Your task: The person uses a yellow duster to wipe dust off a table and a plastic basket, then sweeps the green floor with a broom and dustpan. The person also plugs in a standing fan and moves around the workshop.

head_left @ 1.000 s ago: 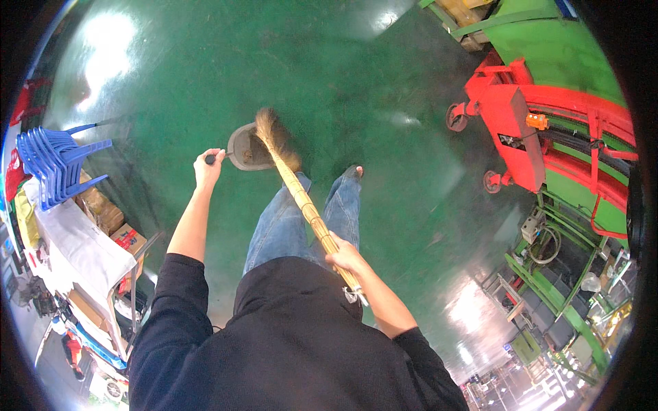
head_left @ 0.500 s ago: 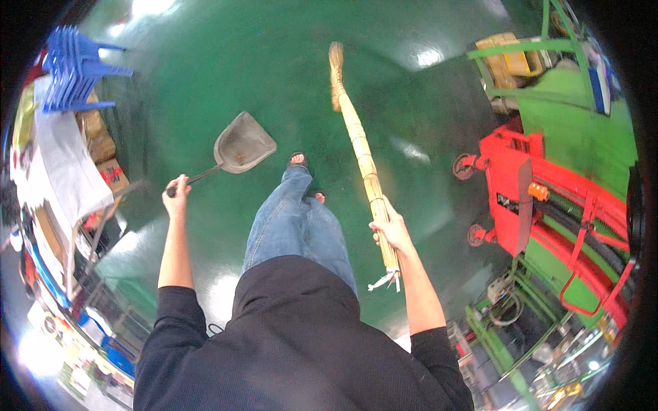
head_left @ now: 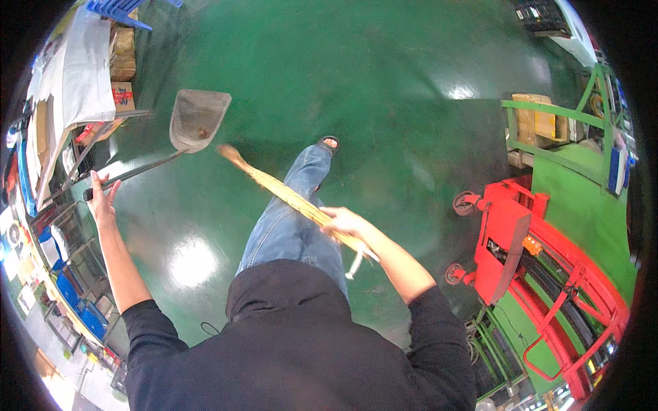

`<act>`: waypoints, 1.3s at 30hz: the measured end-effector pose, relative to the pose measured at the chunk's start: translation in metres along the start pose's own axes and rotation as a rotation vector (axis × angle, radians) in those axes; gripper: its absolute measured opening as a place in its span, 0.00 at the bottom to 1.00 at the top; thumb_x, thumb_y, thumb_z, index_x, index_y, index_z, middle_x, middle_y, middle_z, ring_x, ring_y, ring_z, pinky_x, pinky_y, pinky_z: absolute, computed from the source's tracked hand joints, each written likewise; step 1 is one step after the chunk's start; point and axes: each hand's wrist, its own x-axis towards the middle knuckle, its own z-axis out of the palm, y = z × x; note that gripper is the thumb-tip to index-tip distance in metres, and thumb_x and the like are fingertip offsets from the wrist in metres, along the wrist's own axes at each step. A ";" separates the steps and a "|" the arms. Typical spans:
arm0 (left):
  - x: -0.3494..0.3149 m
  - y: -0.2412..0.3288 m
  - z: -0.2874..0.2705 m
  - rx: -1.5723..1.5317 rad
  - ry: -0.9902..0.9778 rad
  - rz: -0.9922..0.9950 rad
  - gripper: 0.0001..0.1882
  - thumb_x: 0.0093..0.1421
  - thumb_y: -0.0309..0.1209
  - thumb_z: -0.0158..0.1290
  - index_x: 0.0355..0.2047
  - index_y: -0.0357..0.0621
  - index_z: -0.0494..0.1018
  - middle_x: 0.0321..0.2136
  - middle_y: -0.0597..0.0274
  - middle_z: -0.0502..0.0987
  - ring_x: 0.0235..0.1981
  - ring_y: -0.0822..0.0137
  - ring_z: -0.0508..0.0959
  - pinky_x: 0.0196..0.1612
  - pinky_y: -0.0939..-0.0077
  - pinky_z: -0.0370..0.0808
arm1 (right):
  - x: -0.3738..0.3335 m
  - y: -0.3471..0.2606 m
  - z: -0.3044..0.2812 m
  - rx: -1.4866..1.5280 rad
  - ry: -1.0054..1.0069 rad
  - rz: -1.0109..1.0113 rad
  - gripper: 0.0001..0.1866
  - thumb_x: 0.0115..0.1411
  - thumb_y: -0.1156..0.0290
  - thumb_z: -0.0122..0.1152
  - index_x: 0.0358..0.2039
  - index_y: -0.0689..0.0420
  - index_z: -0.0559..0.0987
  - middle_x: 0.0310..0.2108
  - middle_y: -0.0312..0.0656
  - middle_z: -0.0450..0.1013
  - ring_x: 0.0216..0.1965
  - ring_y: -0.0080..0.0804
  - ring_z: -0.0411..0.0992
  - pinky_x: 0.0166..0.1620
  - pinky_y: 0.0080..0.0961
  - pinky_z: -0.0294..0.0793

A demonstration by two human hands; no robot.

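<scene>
At the left, my left hand (head_left: 104,196) grips the dark end of a long-handled dustpan (head_left: 188,116). Its grey pan lies out ahead on the left, with a small brown clump (head_left: 203,133) in it. My right hand (head_left: 348,226) is closed around the upper part of a pale straw broom (head_left: 288,194). The broom slants across in front of my legs, its brush end pointing left, close to the pan's handle side but apart from it. A white tie hangs off the broom's near end.
Glossy green floor (head_left: 384,89) spreads ahead. To the right stand a red wheeled machine (head_left: 504,253) and a green metal frame (head_left: 558,113) with cardboard boxes. On the left are a cloth-covered table (head_left: 82,68), a red-marked carton (head_left: 123,96) and blue plastic chairs (head_left: 116,10).
The broom has swung from pointing ahead to slanting left toward the dustpan. My left hand and the dustpan have shifted left, and the surroundings have shifted in view.
</scene>
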 end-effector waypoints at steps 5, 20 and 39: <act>0.003 -0.002 -0.002 -0.044 0.126 0.002 0.18 0.55 0.40 0.54 0.32 0.35 0.69 0.34 0.51 0.73 0.34 0.64 0.74 0.29 0.69 0.82 | 0.056 -0.047 -0.080 -0.092 -0.004 0.300 0.27 0.47 0.76 0.62 0.50 0.43 0.71 0.21 0.35 0.69 0.15 0.20 0.66 0.17 0.20 0.68; -0.017 0.021 0.210 -0.055 0.313 -0.198 0.19 0.53 0.44 0.56 0.30 0.40 0.67 0.33 0.57 0.73 0.28 0.64 0.72 0.28 0.70 0.80 | -0.063 -0.300 -0.440 0.017 0.468 0.000 0.28 0.49 0.73 0.60 0.53 0.51 0.68 0.20 0.39 0.69 0.15 0.23 0.66 0.17 0.19 0.68; -0.090 0.226 0.573 -0.379 0.236 -0.356 0.17 0.55 0.40 0.54 0.20 0.41 0.65 0.28 0.58 0.70 0.45 0.61 0.72 0.36 0.57 0.81 | -0.154 -0.394 -0.647 0.415 0.064 0.258 0.22 0.48 0.76 0.54 0.43 0.50 0.60 0.20 0.38 0.66 0.15 0.25 0.66 0.16 0.23 0.68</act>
